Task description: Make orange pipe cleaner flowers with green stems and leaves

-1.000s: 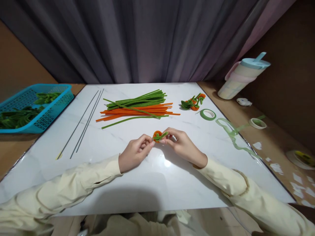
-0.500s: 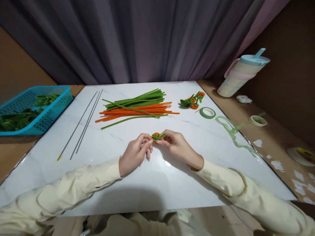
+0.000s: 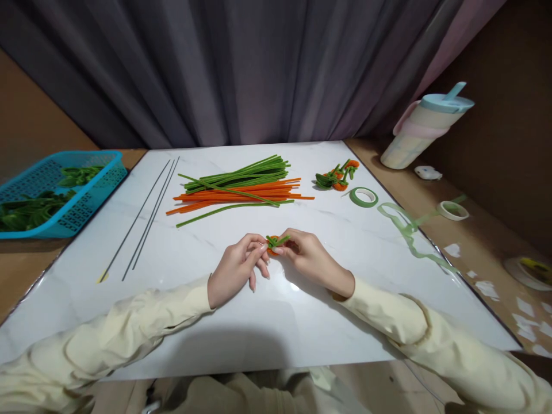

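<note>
A small orange and green fuzzy piece (image 3: 273, 244) is pinched between my two hands over the white tabletop (image 3: 267, 322). My left hand (image 3: 239, 264) grips its left edge with thumb and index finger, the other fingers hanging loosely below. On the right side, my right hand (image 3: 314, 259) holds the piece and its green tips between thumb and fingers. Farther back lie green fuzzy stems (image 3: 254, 172) and orange fuzzy stems (image 3: 245, 192), with a loose green stem (image 3: 215, 214) in front of them.
Finished-looking orange and green pieces (image 3: 338, 175) lie beside a green tape roll (image 3: 363, 197). Dark thin rods (image 3: 144, 221) and a blue basket (image 3: 81, 210) are at left. A tumbler (image 3: 420, 132), a tape roll (image 3: 452, 210) and paper scraps (image 3: 487, 289) are at right.
The orange and green piece has turned slightly between my fingers. The lower fingers of my left hand have spread a little downward. Both hands stay in nearly the same place.
</note>
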A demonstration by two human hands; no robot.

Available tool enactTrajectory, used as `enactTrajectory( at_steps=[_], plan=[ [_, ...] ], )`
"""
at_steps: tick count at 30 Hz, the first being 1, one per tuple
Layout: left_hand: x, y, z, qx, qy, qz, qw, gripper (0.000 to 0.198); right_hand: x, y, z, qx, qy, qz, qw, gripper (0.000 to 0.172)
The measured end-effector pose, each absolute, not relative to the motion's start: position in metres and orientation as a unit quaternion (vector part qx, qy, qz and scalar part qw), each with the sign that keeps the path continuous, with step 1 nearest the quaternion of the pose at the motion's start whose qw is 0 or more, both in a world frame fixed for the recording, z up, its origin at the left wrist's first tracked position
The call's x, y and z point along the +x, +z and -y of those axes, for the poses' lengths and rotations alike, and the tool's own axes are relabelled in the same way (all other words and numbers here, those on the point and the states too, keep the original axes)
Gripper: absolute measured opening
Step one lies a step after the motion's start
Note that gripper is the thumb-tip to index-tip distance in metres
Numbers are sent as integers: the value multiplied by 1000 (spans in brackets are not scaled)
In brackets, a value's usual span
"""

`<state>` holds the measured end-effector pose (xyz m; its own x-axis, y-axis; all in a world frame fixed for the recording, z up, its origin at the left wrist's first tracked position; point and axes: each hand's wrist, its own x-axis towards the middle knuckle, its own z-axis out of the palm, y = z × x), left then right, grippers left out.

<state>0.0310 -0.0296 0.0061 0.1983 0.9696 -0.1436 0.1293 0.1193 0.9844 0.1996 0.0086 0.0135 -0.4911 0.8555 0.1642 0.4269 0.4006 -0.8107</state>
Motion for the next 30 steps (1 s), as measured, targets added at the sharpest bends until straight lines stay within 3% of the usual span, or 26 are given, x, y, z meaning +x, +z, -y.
enactTrajectory(
  at_steps=[12,22,30],
  plan=[
    [35,16,28,611,312,-543,485,24,200,7,-10,-375,293,831,289,18],
    [36,10,26,558,334,-528,546,23,203,12,-11,-427,314,806,262,10],
    [41,14,31,547,347,-531,546,24,201,14,-7,-445,293,811,241,17]
  ],
)
